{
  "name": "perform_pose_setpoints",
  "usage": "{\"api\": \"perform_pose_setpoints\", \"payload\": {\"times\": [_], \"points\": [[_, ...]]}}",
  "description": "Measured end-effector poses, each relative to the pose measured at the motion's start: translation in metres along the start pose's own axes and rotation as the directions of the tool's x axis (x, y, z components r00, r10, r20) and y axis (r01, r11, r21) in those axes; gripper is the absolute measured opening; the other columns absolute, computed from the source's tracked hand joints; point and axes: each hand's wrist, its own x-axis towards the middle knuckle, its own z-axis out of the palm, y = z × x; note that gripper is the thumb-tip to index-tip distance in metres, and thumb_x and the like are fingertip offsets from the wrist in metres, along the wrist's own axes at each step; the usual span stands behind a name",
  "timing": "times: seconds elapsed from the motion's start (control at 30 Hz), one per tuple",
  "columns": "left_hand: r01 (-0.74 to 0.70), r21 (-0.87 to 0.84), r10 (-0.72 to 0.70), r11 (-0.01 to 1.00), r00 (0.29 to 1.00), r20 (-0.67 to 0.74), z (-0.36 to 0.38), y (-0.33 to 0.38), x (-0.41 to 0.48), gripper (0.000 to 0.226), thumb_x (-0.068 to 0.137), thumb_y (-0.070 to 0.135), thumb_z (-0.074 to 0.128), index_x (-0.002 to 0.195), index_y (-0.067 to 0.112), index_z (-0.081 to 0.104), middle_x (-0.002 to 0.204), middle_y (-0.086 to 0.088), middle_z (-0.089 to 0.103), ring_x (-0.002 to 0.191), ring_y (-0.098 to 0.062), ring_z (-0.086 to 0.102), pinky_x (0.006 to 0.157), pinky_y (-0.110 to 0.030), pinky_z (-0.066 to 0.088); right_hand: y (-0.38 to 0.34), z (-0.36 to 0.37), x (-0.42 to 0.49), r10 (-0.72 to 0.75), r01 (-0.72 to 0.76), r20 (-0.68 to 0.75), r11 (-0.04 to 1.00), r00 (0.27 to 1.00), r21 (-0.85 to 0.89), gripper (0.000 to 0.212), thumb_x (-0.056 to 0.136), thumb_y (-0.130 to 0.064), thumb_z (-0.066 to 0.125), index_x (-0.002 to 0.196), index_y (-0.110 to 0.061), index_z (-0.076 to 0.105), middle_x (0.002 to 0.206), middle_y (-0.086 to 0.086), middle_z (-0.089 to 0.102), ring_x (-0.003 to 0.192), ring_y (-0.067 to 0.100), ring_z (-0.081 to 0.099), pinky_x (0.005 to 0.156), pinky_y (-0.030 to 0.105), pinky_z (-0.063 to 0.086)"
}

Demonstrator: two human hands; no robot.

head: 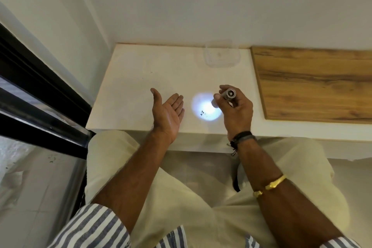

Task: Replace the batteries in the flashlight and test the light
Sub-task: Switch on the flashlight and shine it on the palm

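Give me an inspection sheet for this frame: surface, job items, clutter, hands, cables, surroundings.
Surface: white tabletop; a few dark specks lie inside the lit patch.
Job's things: flashlight is lit and casts a bright spot on the tabletop; no batteries seen.
Clutter: clear plastic container at the back edge; contents cannot be told.
Hands: left hand open, palm up, holding nothing; right hand grips the flashlight.
Cables: nothing seen; a dark strap hangs below the right forearm.
Surroundings: wood panel to the right, white wall behind, dark window frame to the left.
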Motion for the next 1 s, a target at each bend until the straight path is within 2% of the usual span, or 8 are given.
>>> {"api": "perform_pose_setpoints", "payload": {"times": [0.1,0.23,0.37,0.5,0.6,0.67,0.8,1.0], "points": [[-0.027,0.014,0.028,1.0,0.999,-0.03,-0.0011,-0.0005,0.0002,0.101,0.087,0.082,0.018,0.152,0.007,0.031,0.159,-0.013,0.034,0.148,-0.029,0.03,0.123,-0.044,0.02,-0.0002,-0.0003,-0.0011,-0.149,0.153,-0.146,0.988,0.978,0.015,0.034,0.082,-0.013,0.083,0.115,-0.013,0.074,0.115,0.004,0.075,0.111,0.018,0.071,0.102,0.04,0.055],[-0.034,0.029,0.035,0.999,0.999,-0.037,0.0003,-0.0013,0.0,0.099,0.087,0.082,0.018,0.152,0.009,0.032,0.159,-0.011,0.034,0.147,-0.029,0.031,0.123,-0.045,0.02,-0.0025,-0.001,0.0026,-0.199,0.221,-0.174,0.968,0.964,0.117,0.036,0.085,-0.006,0.079,0.12,-0.006,0.07,0.134,0.008,0.068,0.128,0.016,0.062,0.11,0.042,0.049],[-0.037,0.027,0.038,0.999,0.998,-0.053,0.0002,-0.0009,0.0006,0.099,0.087,0.082,0.018,0.152,0.009,0.033,0.159,-0.011,0.034,0.148,-0.028,0.031,0.123,-0.044,0.02,-0.0064,-0.0035,0.0049,-0.129,0.158,-0.142,0.965,0.981,0.209,0.03,0.089,-0.012,0.076,0.117,-0.006,0.069,0.121,0.013,0.072,0.119,0.028,0.067,0.1,0.052,0.055],[-0.037,-0.005,0.036,0.999,0.997,-0.065,-0.004,0.0023,0.0019,0.101,0.087,0.083,0.021,0.151,0.006,0.034,0.159,-0.013,0.033,0.149,-0.025,0.029,0.124,-0.042,0.019,-0.0054,-0.0042,0.005,-0.023,0.047,-0.191,0.991,0.981,0.125,0.016,0.089,-0.019,0.074,0.104,-0.018,0.068,0.101,0.008,0.072,0.092,0.02,0.072,0.068,0.04,0.061],[-0.044,-0.002,0.044,0.999,0.996,-0.078,-0.0036,0.0026,0.0018,0.101,0.087,0.082,0.021,0.151,0.005,0.033,0.159,-0.013,0.034,0.148,-0.027,0.029,0.124,-0.043,0.019,-0.0042,-0.0045,0.0021,-0.081,0.085,-0.256,0.996,0.963,0.004,0.013,0.089,-0.016,0.071,0.101,-0.022,0.067,0.094,-0.012,0.07,0.088,0.012,0.068,0.074,0.042,0.06],[-0.047,0.01,0.048,0.999,0.995,-0.086,-0.002,0.0016,0.0016,0.1,0.087,0.082,0.02,0.151,0.006,0.033,0.159,-0.013,0.034,0.148,-0.028,0.03,0.123,-0.044,0.019,-0.0065,-0.0035,0.0014,-0.138,0.14,-0.254,0.99,0.957,-0.007,0.015,0.088,-0.011,0.07,0.102,-0.017,0.067,0.095,-0.019,0.07,0.09,0.005,0.068,0.079,0.035,0.057],[-0.048,0.023,0.05,0.999,0.996,-0.077,-0.0012,-0.0004,0.0007,0.098,0.088,0.081,0.017,0.152,0.008,0.032,0.16,-0.012,0.033,0.148,-0.029,0.03,0.123,-0.044,0.019,-0.0075,-0.0053,0.0044,-0.108,0.142,-0.178,0.97,0.978,0.195,0.024,0.091,-0.001,0.07,0.114,-0.006,0.066,0.124,-0.004,0.069,0.123,0.018,0.065,0.1,0.037,0.056],[-0.031,0.01,0.032,0.999,0.999,-0.038,-0.0027,-0.0003,-0.0001,0.103,0.086,0.084,0.018,0.152,0.006,0.032,0.16,-0.014,0.032,0.148,-0.028,0.029,0.124,-0.043,0.018,-0.0097,-0.0026,0.003,0.157,-0.121,-0.025,0.841,0.987,0.527,0.015,0.098,-0.014,0.063,0.112,-0.018,0.064,0.134,0.009,0.066,0.128,0.026,0.062,0.095,0.04,0.056]]}}
